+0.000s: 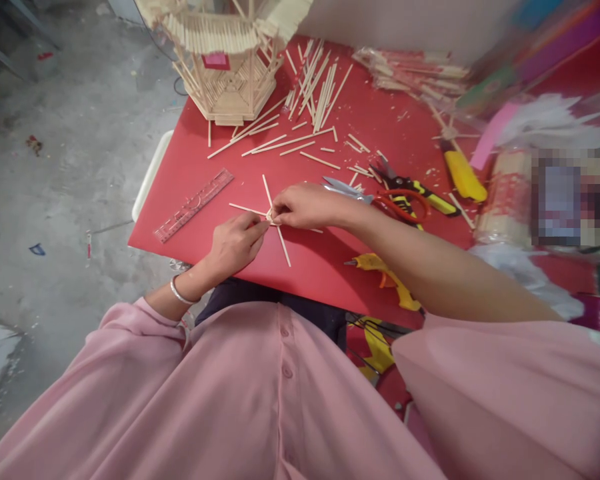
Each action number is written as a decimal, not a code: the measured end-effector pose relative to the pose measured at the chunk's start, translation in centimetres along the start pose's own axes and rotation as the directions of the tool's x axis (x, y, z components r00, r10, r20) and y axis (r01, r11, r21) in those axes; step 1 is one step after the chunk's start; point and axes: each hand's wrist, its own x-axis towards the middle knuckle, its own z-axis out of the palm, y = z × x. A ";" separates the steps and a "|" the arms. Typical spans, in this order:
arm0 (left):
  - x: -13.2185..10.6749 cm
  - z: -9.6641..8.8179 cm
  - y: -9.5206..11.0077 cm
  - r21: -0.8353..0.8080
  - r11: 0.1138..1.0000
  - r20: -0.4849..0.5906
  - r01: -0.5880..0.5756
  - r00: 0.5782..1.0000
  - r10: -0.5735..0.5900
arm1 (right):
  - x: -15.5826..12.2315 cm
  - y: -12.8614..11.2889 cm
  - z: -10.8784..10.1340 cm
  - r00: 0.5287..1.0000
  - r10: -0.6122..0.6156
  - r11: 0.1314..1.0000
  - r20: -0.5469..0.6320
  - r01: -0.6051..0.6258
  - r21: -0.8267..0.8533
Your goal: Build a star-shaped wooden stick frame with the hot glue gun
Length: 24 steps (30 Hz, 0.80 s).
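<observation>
My left hand and my right hand meet over a small cross of thin wooden sticks lying on the red table. Both hands pinch the spot where the sticks cross. One long stick runs from upper left to lower right, and a second lies nearly level across it. A silver bangle is on my left wrist. My sleeves are pink.
A stick-built model house stands at the table's far edge, with loose sticks scattered beside it. A clear ruler lies left. Scissors, yellow-handled cutters, a yellow knife and a glue gun lie right. Concrete floor is on the left.
</observation>
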 end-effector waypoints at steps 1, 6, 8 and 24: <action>0.0 0.0 0.0 -0.005 1.000 0.005 0.005 1.000 -0.005 | 0.0 -0.1 0.0 1.000 0.004 1.000 -0.001 -0.004 -0.009; 0.0 0.1 0.0 -0.048 0.999 0.015 0.005 1.000 -0.005 | 0.0 -0.5 -0.1 0.999 0.048 0.998 0.024 -0.047 -0.038; 0.0 0.2 0.0 -0.030 1.000 0.001 -0.004 1.000 0.004 | -0.1 -0.8 -0.2 0.997 0.068 0.997 0.032 -0.067 -0.045; 0.0 0.2 0.1 -0.008 1.000 -0.006 -0.013 1.000 0.013 | 0.2 -1.4 0.1 0.997 0.071 0.988 0.022 -0.067 -0.140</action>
